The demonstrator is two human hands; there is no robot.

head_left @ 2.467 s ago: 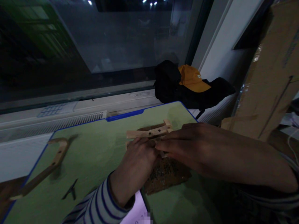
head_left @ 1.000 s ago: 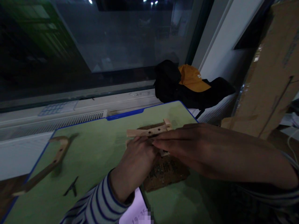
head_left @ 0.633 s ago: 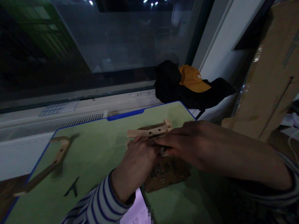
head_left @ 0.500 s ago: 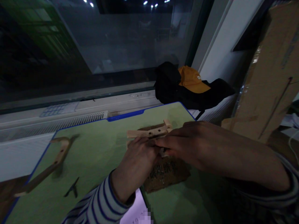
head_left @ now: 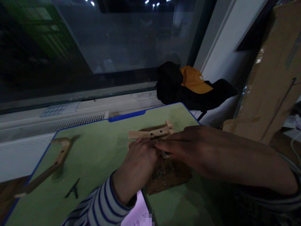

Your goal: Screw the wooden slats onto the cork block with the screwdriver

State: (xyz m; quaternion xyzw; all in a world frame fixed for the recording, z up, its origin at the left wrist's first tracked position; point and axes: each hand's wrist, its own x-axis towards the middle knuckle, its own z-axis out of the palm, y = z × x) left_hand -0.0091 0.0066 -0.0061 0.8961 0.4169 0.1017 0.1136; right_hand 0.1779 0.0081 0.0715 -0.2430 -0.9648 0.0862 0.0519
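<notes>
My left hand point(head_left: 139, 163) and my right hand point(head_left: 194, 146) meet over a brown cardboard piece point(head_left: 169, 180) that carries small dark metallic bits. Just beyond my fingers lies a pale wooden bar point(head_left: 141, 134) with two dark holes and a short upright block at its right end. The left fingers curl down onto a second wooden part alongside it, mostly covered by the hand. Thumb and fingers of the right hand are closed together beside the left, and what they hold is hidden.
On the left of the green table point(head_left: 101, 153) lies a bent wooden piece point(head_left: 60, 158) with holes, near small black hex keys point(head_left: 73, 189). A pink paper point(head_left: 137, 212) is by my left sleeve. Behind are an orange cap point(head_left: 194, 81) on black cloth and a large cardboard box point(head_left: 270, 72).
Both hands stay at the wooden parts. The right wrist and forearm have shifted slightly, and the view has moved a little.
</notes>
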